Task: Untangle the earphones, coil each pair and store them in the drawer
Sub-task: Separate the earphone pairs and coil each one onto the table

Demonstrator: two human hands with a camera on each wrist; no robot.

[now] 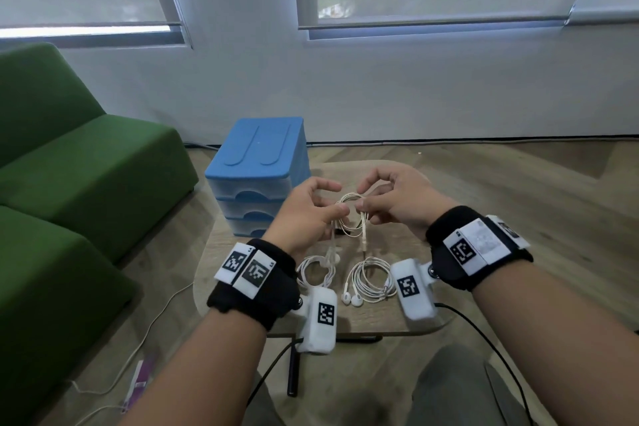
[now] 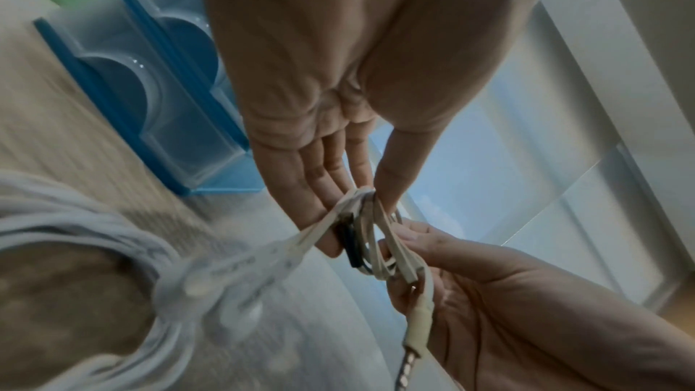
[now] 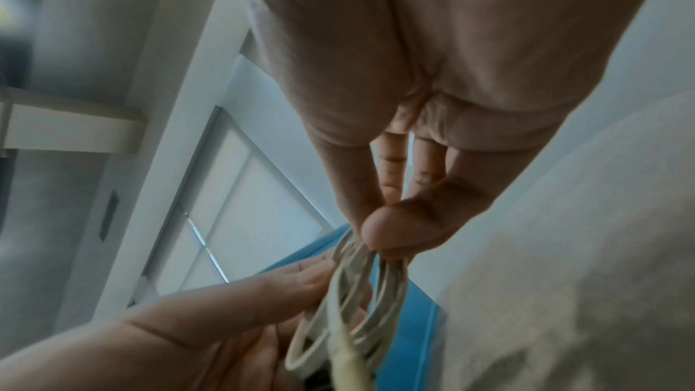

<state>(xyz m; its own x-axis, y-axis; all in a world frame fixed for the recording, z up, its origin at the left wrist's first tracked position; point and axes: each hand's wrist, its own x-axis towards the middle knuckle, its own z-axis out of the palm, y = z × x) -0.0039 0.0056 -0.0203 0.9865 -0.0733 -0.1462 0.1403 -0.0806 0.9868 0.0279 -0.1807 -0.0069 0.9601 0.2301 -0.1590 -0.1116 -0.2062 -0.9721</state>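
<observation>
Nearest us on the wooden table (image 1: 432, 190), at about 6 o'clock from our hands, lie two coiled white pairs: the left coil (image 1: 316, 275), partly hidden by our wrist, and just beside it the right coil (image 1: 370, 282), with its two buds at its near-left edge. Above them we hold a cream earphone bundle (image 1: 351, 214) in the air. Our left hand (image 1: 304, 214) pinches its loops between thumb and fingertips, at 9 o'clock of the bundle; our right hand (image 1: 397, 201) pinches the same loops from 3 o'clock, thumb pressed on the strands. A plug end (image 2: 417, 326) dangles from the bundle toward the table. Farther off, at 11 o'clock, stands the blue drawer unit (image 1: 257, 176) on the table's far-left edge, its three clear drawers all closed. A green sofa (image 1: 69, 183) sits at 9 o'clock.
</observation>
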